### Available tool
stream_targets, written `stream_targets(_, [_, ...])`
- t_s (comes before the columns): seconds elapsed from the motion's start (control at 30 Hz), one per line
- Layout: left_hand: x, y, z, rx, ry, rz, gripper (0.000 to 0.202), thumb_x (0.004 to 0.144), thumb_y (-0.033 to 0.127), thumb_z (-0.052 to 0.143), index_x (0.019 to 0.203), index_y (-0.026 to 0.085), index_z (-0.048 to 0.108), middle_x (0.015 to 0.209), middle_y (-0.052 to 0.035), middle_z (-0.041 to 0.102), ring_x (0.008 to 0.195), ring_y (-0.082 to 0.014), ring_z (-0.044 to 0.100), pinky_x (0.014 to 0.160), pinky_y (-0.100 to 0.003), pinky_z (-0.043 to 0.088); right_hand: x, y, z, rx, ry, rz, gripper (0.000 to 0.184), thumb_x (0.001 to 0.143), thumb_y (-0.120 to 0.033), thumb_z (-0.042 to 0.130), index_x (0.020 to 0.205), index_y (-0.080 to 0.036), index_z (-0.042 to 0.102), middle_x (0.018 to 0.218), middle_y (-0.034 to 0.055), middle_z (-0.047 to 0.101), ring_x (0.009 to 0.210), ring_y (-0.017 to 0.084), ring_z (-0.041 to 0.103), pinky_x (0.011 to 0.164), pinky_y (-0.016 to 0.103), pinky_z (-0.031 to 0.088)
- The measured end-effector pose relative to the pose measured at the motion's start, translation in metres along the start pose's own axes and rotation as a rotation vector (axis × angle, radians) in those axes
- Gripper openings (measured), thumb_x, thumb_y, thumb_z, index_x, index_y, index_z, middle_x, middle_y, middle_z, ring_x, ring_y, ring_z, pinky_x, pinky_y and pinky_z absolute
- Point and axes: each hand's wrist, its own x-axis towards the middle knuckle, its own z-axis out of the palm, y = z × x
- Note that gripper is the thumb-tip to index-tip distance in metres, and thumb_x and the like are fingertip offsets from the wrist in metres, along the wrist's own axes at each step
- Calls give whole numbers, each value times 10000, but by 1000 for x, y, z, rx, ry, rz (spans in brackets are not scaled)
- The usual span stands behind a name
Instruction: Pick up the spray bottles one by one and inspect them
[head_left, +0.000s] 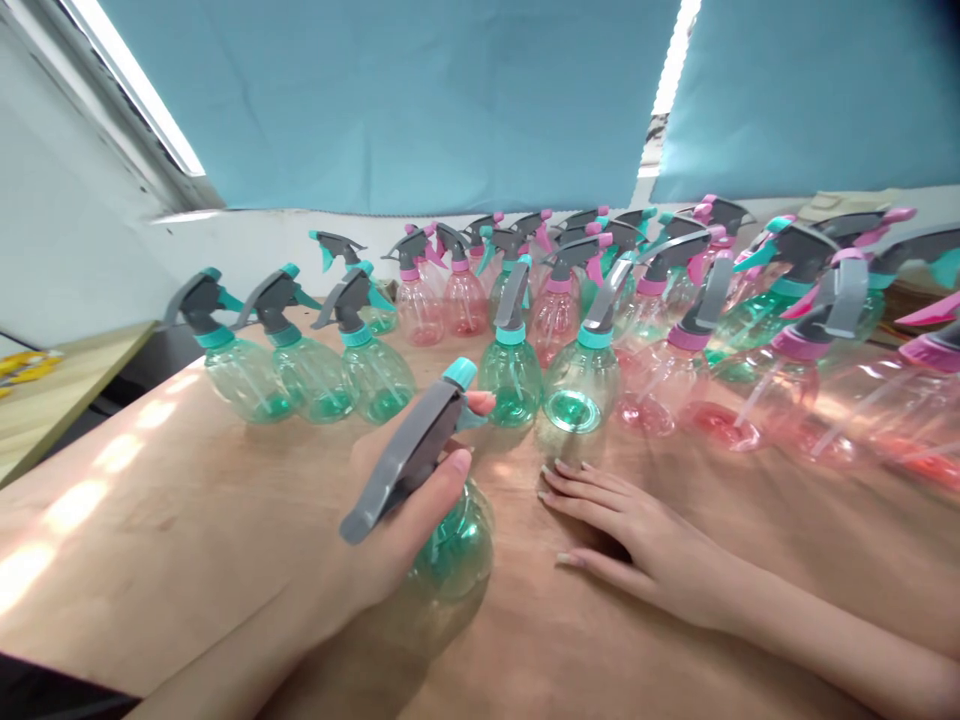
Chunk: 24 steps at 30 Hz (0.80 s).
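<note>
My left hand [397,530] is wrapped round the neck of a green spray bottle [461,550], just under its grey and teal trigger head. The bottle is clear plastic and leans a little; whether its base touches the table is hard to tell. Flat on the wooden table [570,640] lies my right hand [637,530], fingers spread and holding nothing. Nearest to its fingertips stands a clear bottle with a teal collar [581,385]. Another green spray bottle [511,375] is beside that one.
Three green spray bottles [311,375] line the left side. Several pink spray bottles [667,385] crowd the right and back. Blue curtains [420,100] hang behind the table. A separate wooden surface at far left [97,390] carries something yellow [28,368].
</note>
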Motion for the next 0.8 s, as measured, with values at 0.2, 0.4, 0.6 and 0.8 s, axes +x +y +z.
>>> stream_targets(0.2, [1, -3, 2, -60, 22, 61, 282, 879, 285, 512, 1128, 286, 645, 584, 64, 502, 527, -159, 527, 544, -301, 391, 0, 1, 0, -16, -15, 2, 558, 979, -493, 492, 1453, -200, 460, 1523, 63, 438, 1436, 237, 337, 1176, 465, 308])
stream_targets(0.4, [6, -9, 1, -107, -61, 89, 309, 870, 250, 544, 1165, 272, 634, 543, 76, 455, 487, -151, 490, 515, -288, 367, 0, 0, -1, -48, -33, 4, 558, 988, -505, 462, 1450, -191, 463, 1529, 59, 424, 1440, 232, 328, 1173, 464, 314])
stream_targets(0.6, [9, -14, 0, -136, -141, 106, 345, 885, 232, 539, 1223, 269, 602, 590, 66, 491, 508, -149, 501, 518, -280, 375, 0, 1, 0, -43, -24, 0, 552, 985, -496, 474, 1451, -200, 461, 1531, 56, 421, 1440, 234, 327, 1167, 467, 324])
stream_targets(0.8, [7, -16, -1, -107, -137, 123, 338, 893, 244, 559, 1225, 290, 599, 642, 60, 493, 551, -144, 502, 557, -278, 401, 0, 1, 1, -29, 4, -10, 536, 981, -475, 497, 1445, -208, 470, 1520, 60, 440, 1434, 237, 342, 1172, 470, 315])
